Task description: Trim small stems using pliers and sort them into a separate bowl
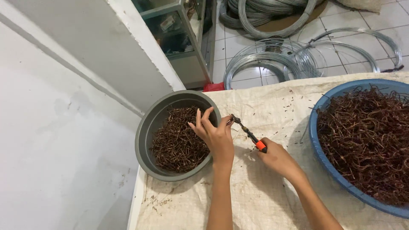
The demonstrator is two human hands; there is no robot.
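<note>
Both forearms are bare to the elbow, no sleeves showing. The left hand [217, 138] and right hand [277, 157] wear no gloves, rings or watch.

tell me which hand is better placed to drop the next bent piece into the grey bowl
Left. The left hand hangs over the rim of the grey bowl, fingertips by the pliers' tip. The right hand is farther off, its grip on the pliers.

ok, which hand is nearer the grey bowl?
Left. The left hand hovers over the grey bowl rim, fingers above its contents. The right hand is off to the bowl's right, holding pliers.
</note>
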